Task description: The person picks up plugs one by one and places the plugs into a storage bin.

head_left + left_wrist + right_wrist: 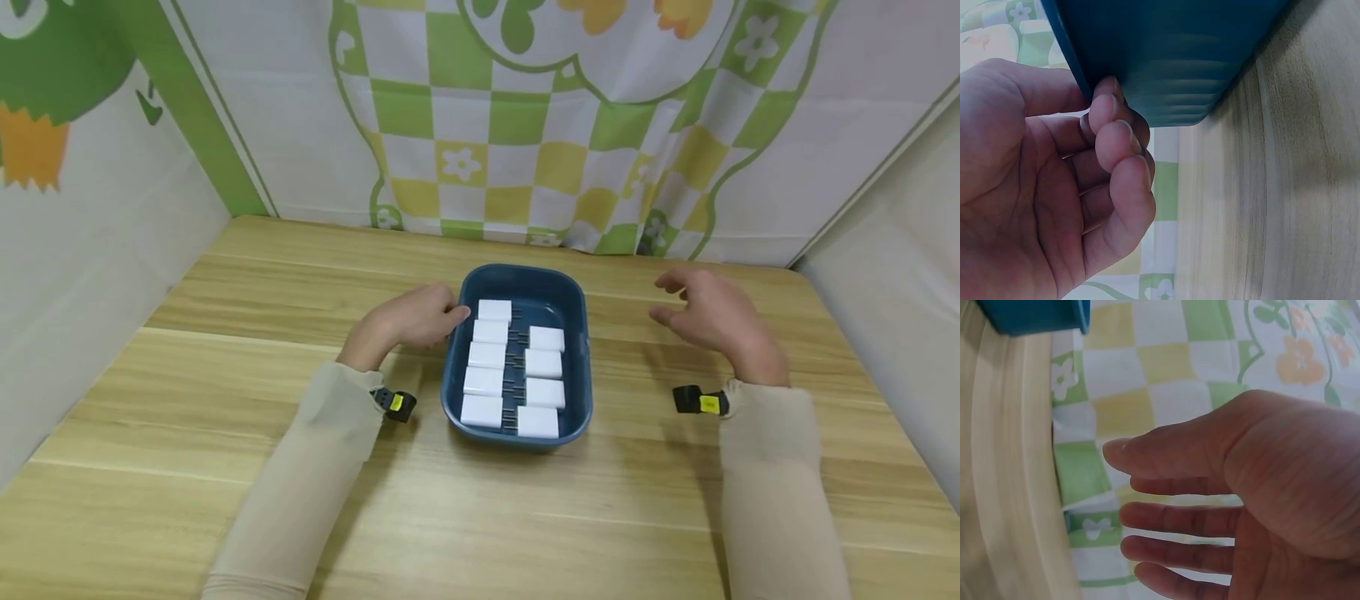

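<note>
A dark blue plastic bin (551, 287) with rounded corners stands on the table. Inside it lie several white plug adapters (483, 381) in two columns, their metal prongs pointing toward the middle. At the bin's left side, my left hand (423, 317) pinches the rim, thumb on the inner side and curled fingers against the outer wall; the left wrist view shows this blue wall (1166, 62) close up. My right hand (712, 312) hovers to the right of the bin, apart from it. Its fingers (1179, 519) are loosely extended and hold nothing.
The wood-grain table (225, 400) spreads around the bin on all sides. Behind it hangs a curtain (480, 167) with green and yellow checks. Pale cloth walls rise at left and right. A small black camera (397, 404) sits on each wrist.
</note>
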`<action>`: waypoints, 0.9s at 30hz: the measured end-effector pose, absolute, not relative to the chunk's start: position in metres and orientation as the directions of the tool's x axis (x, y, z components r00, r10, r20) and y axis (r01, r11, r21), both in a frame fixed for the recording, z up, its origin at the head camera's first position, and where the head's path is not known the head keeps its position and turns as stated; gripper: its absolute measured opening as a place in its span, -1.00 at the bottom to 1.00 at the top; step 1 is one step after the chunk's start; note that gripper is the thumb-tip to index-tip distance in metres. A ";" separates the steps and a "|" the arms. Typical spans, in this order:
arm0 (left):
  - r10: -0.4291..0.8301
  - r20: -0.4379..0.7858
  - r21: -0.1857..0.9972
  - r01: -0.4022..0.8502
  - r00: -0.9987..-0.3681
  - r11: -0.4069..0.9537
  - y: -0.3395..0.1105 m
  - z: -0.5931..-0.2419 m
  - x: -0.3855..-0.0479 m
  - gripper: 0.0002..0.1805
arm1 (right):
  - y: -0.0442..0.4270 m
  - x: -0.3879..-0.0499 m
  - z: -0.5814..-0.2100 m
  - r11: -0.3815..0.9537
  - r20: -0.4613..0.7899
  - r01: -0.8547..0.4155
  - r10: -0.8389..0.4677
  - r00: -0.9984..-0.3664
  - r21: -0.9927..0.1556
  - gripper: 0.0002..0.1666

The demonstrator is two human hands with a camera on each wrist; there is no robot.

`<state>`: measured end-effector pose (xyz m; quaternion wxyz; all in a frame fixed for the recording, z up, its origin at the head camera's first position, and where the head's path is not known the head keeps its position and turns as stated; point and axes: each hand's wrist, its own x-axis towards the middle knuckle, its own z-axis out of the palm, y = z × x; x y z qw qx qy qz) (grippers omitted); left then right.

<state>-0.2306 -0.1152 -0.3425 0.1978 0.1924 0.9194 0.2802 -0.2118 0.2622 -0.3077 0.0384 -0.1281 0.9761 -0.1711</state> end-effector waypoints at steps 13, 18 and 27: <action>0.473 -0.253 0.611 0.240 -0.844 0.755 -0.115 -0.342 -0.230 -0.50 | 0.294 -0.222 -0.324 0.929 -0.080 -0.131 -0.168 -0.982 -0.345 -0.27; 0.465 -0.259 0.605 0.233 -0.846 0.761 -0.116 -0.342 -0.230 -0.50 | 0.305 -0.224 -0.331 0.925 -0.096 -0.086 -0.130 -0.987 -0.371 -0.22; 0.471 -0.252 0.607 0.240 -0.845 0.757 -0.115 -0.344 -0.230 -0.50 | 0.322 -0.225 -0.344 0.925 -0.123 0.003 -0.047 -0.991 -0.381 -0.16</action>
